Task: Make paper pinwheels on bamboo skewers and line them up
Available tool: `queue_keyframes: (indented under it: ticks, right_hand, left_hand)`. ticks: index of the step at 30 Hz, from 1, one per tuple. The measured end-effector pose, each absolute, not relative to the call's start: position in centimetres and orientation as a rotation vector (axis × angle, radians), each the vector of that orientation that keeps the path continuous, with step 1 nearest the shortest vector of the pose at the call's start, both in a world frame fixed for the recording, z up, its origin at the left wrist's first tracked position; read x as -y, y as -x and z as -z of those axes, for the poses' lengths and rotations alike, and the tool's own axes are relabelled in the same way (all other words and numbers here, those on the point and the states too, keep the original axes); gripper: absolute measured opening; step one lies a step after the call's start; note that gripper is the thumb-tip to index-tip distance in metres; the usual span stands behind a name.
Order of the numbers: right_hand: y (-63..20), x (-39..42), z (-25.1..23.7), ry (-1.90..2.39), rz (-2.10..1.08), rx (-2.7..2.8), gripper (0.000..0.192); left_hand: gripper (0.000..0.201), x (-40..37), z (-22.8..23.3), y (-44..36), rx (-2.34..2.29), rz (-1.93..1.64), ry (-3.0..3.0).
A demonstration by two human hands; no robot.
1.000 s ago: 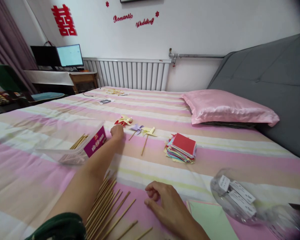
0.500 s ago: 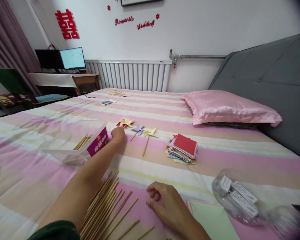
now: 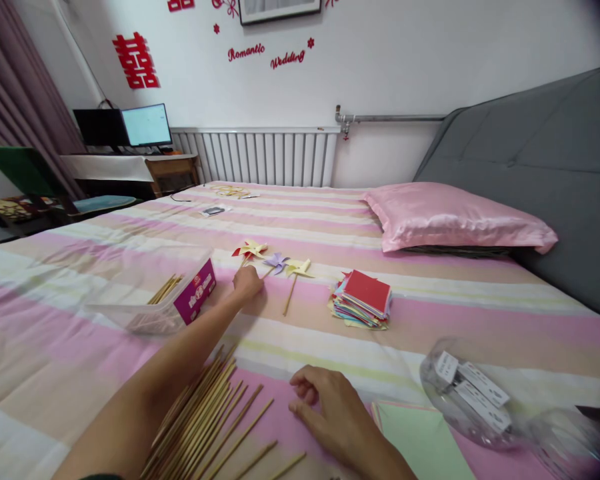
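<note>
My left hand point(image 3: 249, 282) reaches out over the bed beside the pinwheels; its fingers are turned away, so I cannot see whether they grip anything. Just beyond it lies a red and yellow pinwheel point(image 3: 251, 250), its stick partly covered by the hand. A purple pinwheel point(image 3: 278, 263) is right beside the hand, and a pale yellow pinwheel point(image 3: 299, 268) lies further right, its stick pointing towards me. My right hand point(image 3: 333, 410) rests on the sheet, loosely curled and empty, thumb apart from the fingers. It sits between loose wooden sticks point(image 3: 207, 413) and light green paper sheets point(image 3: 420, 437).
A clear plastic box point(image 3: 145, 317) with more sticks stands left. Right of the pinwheels is a stack of coloured paper squares point(image 3: 363, 300). A clear round container point(image 3: 473, 393) holding small white boxes lies at the right, with a pink pillow point(image 3: 455, 217) behind.
My left hand has shifted right and slightly nearer to me, towards the purple pinwheel's stick. The red and yellow pinwheel stays in place. My right hand is nearly still; the view has tilted up slightly.
</note>
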State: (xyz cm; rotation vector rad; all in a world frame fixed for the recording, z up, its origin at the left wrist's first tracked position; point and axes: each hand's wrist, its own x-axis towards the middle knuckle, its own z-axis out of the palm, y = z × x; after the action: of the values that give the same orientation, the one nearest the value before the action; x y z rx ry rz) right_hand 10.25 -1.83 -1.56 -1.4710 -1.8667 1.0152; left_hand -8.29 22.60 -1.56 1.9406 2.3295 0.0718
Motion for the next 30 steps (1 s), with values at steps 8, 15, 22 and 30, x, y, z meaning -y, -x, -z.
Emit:
queue_keyframes:
  ticks: [8, 15, 22, 30]
  right_hand:
    - [-10.4, 1.8, 1.8, 1.464, -1.014, 1.866, 0.020]
    - [-10.4, 1.7, 1.6, 1.477, -1.020, 1.872, 0.018]
    - [-10.4, 1.8, 1.9, 1.444, -1.007, 1.875, 0.018]
    - [-10.3, 1.8, 1.9, 1.440, -1.003, 1.884, 0.020]
  left_hand:
    - [0.033, -23.9, 2.4, 6.3, -2.382, -0.187, -1.893]
    - [0.033, -25.2, 2.4, 4.7, -2.414, -0.263, -1.842]
    - [0.032, -25.2, 2.2, 4.5, -2.422, -0.281, -1.844]
    - [0.049, -22.9, 0.8, 4.7, -2.366, -0.291, -1.959]
